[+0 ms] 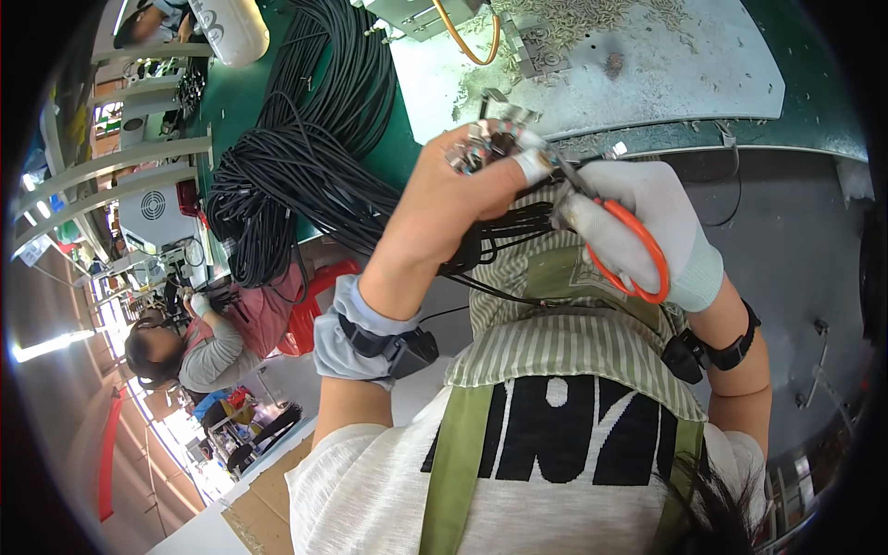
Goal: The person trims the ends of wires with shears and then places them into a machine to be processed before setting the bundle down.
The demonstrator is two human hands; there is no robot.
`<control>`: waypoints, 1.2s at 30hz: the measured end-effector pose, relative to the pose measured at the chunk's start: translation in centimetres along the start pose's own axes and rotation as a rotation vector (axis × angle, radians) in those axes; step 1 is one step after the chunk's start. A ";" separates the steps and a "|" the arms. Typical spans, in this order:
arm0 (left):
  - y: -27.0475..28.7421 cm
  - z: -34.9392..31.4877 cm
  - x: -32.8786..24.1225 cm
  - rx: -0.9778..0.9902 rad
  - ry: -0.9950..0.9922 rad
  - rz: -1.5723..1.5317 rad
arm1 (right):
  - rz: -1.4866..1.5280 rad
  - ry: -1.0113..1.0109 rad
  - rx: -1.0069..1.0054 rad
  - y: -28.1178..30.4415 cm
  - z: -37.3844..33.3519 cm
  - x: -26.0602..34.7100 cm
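My left hand (439, 194) is closed round a bundle of black cables, with their metal-tipped ends (495, 143) sticking up past the fingers. A white cover sits on its thumb tip. In a white glove, my right hand (647, 208) grips scissors (652, 264) with orange-red handles. Their grey blades point up and left, close to my left thumb and the cable ends; whether they touch a wire cannot be made out. Loose lengths of cable (518, 222) hang below my hands, in front of my striped apron.
A large heap of coiled black cable (314, 139) lies on the green table at left. Small clippings (592, 28) litter a pale board (573, 88) near a machine with an orange tube (467, 46). Another person (217, 347) sits at left, near a red plastic piece (310, 314).
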State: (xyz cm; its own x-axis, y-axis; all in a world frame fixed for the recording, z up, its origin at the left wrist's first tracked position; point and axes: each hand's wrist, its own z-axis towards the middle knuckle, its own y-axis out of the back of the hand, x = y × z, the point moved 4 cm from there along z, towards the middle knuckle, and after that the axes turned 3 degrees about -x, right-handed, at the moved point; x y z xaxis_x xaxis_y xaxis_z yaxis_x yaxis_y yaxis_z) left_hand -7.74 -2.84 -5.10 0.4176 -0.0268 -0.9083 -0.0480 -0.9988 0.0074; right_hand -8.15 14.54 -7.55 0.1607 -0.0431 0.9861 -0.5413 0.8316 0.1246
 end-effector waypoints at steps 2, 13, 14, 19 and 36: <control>1.5 0.9 0.1 0.020 0.073 -0.051 | 0.008 -0.020 -0.086 0.6 0.7 0.2; 2.6 6.4 -2.6 0.023 -0.091 -0.141 | -0.076 -0.143 -0.115 4.1 8.7 1.2; 2.6 6.6 -2.7 0.027 -0.088 -0.139 | -0.065 -0.122 -0.115 4.2 9.1 1.0; 2.6 7.5 -3.6 0.078 -0.077 -0.027 | 0.052 -0.160 -0.105 4.8 9.7 0.3; 1.8 6.8 -4.8 -0.031 -0.225 0.232 | -0.522 0.643 -0.009 5.0 9.9 -0.2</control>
State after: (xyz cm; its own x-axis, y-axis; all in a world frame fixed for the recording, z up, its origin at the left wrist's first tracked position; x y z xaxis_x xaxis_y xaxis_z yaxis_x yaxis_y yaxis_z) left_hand -16.03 -4.24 -3.54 0.1871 -0.2480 -0.9505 -0.0893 -0.9679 0.2349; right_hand -19.07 13.18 -6.00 0.8315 -0.1022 0.5460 -0.2603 0.7966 0.5455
